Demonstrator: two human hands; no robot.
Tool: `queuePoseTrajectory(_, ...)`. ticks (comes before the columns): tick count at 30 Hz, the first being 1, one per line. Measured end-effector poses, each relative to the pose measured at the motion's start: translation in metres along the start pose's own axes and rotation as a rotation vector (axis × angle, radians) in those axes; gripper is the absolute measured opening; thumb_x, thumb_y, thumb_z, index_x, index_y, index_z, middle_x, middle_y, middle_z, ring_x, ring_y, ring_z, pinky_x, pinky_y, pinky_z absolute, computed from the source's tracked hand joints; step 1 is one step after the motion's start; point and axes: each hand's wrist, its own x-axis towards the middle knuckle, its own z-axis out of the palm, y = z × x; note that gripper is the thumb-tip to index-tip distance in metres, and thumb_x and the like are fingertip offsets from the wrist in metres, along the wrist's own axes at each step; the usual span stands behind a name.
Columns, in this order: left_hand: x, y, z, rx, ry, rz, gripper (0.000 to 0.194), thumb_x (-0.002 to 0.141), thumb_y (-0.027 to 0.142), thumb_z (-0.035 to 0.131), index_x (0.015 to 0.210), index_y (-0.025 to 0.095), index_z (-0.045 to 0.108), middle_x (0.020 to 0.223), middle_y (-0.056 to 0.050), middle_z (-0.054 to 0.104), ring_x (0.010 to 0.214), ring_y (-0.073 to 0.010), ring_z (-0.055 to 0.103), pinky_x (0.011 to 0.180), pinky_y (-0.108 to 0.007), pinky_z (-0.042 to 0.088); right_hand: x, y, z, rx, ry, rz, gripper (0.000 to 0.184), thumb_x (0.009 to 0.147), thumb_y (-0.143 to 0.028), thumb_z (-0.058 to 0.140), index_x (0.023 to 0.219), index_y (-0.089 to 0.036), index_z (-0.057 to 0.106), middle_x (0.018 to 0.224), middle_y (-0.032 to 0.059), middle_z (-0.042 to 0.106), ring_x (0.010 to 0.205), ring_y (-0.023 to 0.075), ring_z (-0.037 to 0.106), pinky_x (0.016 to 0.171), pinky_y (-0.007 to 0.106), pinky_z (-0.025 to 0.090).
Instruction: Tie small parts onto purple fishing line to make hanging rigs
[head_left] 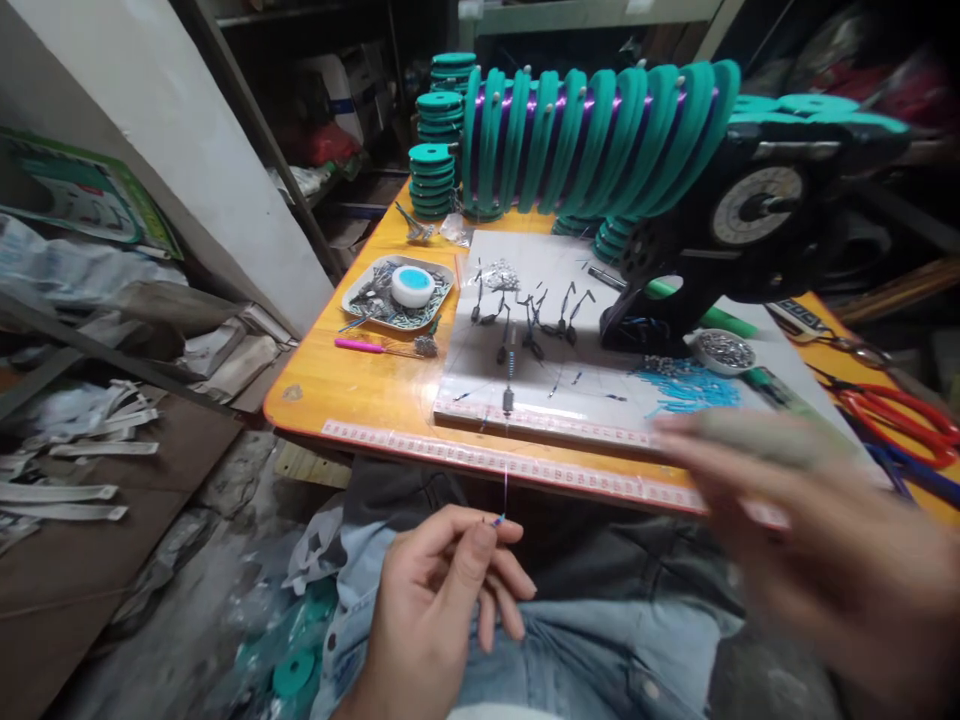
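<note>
Over my lap, my left hand [450, 580] is closed, its thumb and forefinger pinching the end of a thin purple thread [505, 490]. A tiny blue piece [500, 520] shows at the fingertips. The thread runs up past the table edge toward a small dark cylinder [508, 401] at the board's near edge. My right hand [817, 540] is smeared by motion at the right, its fingers pointing left over the table's front edge; whether it holds anything cannot be made out. Beyond its fingertips lies a heap of light blue slivers [686, 388] on the white board [480, 350].
Teal spools [592, 140] wound with purple thread sit on a black machine [705, 230]. A measuring tape [465, 455] lines the table's front edge. Left stands a tray [356, 300] with a white round tub [412, 287]. Red-handled scissors [900, 415] and a small bowl [724, 352] are at right.
</note>
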Motion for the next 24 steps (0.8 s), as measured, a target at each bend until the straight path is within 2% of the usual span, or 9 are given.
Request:
queuePoseTrajectory(1, 0.000, -0.001, 0.000, 0.040, -0.009, 0.027, 0.040, 0.080, 0.055, 0.070, 0.079, 0.015, 0.072, 0.056, -0.003, 0.066, 0.040, -0.0085, 0.053, 0.039, -0.017, 0.032, 0.010, -0.008, 0.014, 0.033, -0.115, -0.108, 0.050, 0.091, -0.005, 0.054, 0.135, -0.027, 0.058, 0.131, 0.0103, 0.062, 0.120, 0.0247, 0.061, 0.101, 0.037, 0.051)
queuePoseTrajectory(3, 0.001, -0.001, -0.002, 0.127, -0.019, 0.113, 0.039, 0.084, 0.054, 0.067, 0.076, 0.016, 0.072, 0.054, -0.001, 0.061, 0.043, -0.0060, 0.044, 0.042, -0.018, 0.030, 0.023, -0.024, 0.041, 0.141, -0.271, -0.162, 0.052, 0.094, -0.006, 0.049, 0.143, -0.022, 0.048, 0.130, 0.0124, 0.062, 0.117, 0.0229, 0.062, 0.094, 0.034, 0.055)
queuePoseTrajectory(5, 0.002, -0.001, -0.005, 0.194, -0.013, 0.205, 0.039, 0.087, 0.051, 0.064, 0.073, 0.016, 0.071, 0.055, 0.001, 0.054, 0.048, -0.0065, 0.040, 0.046, -0.020, 0.030, 0.030, -0.034, 0.060, 0.235, -0.276, -0.132, 0.035, 0.096, -0.011, 0.051, 0.130, -0.020, 0.055, 0.107, 0.0098, 0.067, 0.095, 0.0188, 0.067, 0.076, 0.028, 0.057)
queuePoseTrajectory(7, 0.003, -0.001, -0.007, 0.224, -0.003, 0.259, 0.039, 0.090, 0.050, 0.062, 0.071, 0.017, 0.070, 0.058, 0.002, 0.048, 0.052, -0.0077, 0.040, 0.047, -0.020, 0.031, 0.032, -0.038, 0.070, 0.287, -0.236, -0.096, 0.017, 0.097, -0.014, 0.052, 0.111, -0.020, 0.061, 0.088, 0.0052, 0.062, 0.076, 0.0154, 0.061, 0.063, 0.025, 0.052)
queuePoseTrajectory(10, 0.005, -0.002, -0.006, 0.249, 0.042, 0.279, 0.032, 0.090, 0.047, 0.061, 0.077, 0.018, 0.068, 0.060, 0.003, 0.048, 0.051, -0.0081, 0.040, 0.047, -0.020, 0.031, 0.035, -0.041, 0.072, 0.302, -0.236, -0.069, 0.013, 0.097, -0.013, 0.048, 0.100, -0.019, 0.059, 0.083, 0.0040, 0.055, 0.071, 0.0152, 0.054, 0.060, 0.025, 0.048)
queuePoseTrajectory(14, 0.006, -0.001, -0.001, 0.282, 0.159, 0.336, 0.016, 0.085, 0.038, 0.068, 0.088, 0.022, 0.067, 0.066, 0.002, 0.059, 0.051, -0.0087, 0.046, 0.046, -0.019, 0.036, 0.039, -0.044, 0.069, 0.308, -0.265, -0.038, 0.012, 0.097, -0.012, 0.044, 0.097, -0.020, 0.054, 0.084, 0.0045, 0.053, 0.074, 0.0169, 0.051, 0.061, 0.027, 0.046)
queuePoseTrajectory(17, 0.008, 0.001, 0.002, 0.283, 0.147, 0.362, 0.010, 0.084, 0.032, 0.069, 0.080, 0.023, 0.068, 0.064, 0.002, 0.060, 0.048, -0.0082, 0.045, 0.044, -0.019, 0.034, 0.040, -0.045, 0.069, 0.318, -0.264, -0.025, 0.012, 0.096, -0.010, 0.043, 0.096, -0.020, 0.051, 0.084, 0.0039, 0.051, 0.075, 0.0168, 0.049, 0.062, 0.026, 0.044)
queuePoseTrajectory(19, 0.009, 0.002, 0.001, 0.265, 0.128, 0.365, 0.008, 0.083, 0.032, 0.068, 0.082, 0.024, 0.069, 0.065, 0.002, 0.061, 0.048, -0.0085, 0.045, 0.044, -0.019, 0.035, 0.039, -0.044, 0.070, 0.317, -0.262, -0.017, 0.012, 0.096, -0.010, 0.043, 0.096, -0.020, 0.051, 0.084, 0.0035, 0.050, 0.075, 0.0166, 0.049, 0.062, 0.026, 0.042)
queuePoseTrajectory(24, 0.013, 0.003, 0.002, 0.246, 0.132, 0.319, 0.015, 0.082, 0.035, 0.070, 0.078, 0.022, 0.067, 0.064, 0.001, 0.060, 0.049, -0.0091, 0.041, 0.044, -0.020, 0.032, 0.037, -0.044, 0.072, 0.292, -0.264, -0.032, 0.013, 0.096, -0.009, 0.043, 0.098, -0.019, 0.051, 0.084, 0.0037, 0.049, 0.077, 0.0169, 0.048, 0.062, 0.027, 0.040)
